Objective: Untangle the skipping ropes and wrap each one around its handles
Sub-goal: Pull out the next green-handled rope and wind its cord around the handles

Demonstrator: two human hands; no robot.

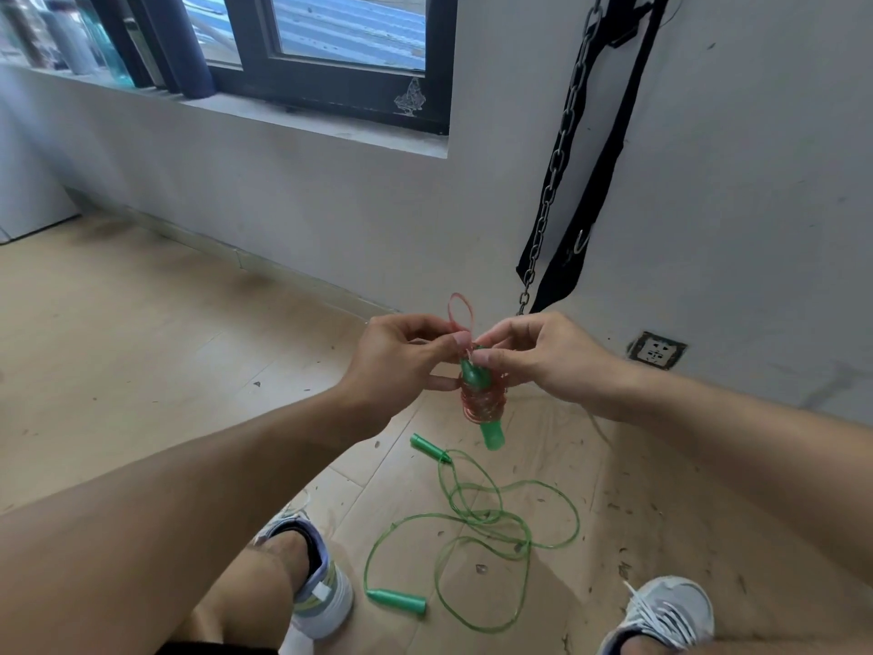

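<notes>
Both hands [465, 356] pinch red rope [482, 399] wound on green handles [491, 434]; green rope [472, 517] on floor below.

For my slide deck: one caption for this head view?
Both hands tuck the red rope's last loop; green rope lies loose on the floor.

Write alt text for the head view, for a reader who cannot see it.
Both hands, left hand and right hand, pinch the loose end loop of a red skipping rope already coiled around its green handles, held above a wooden floor. A green skipping rope lies loose on the floor between the person's shoes.
</notes>
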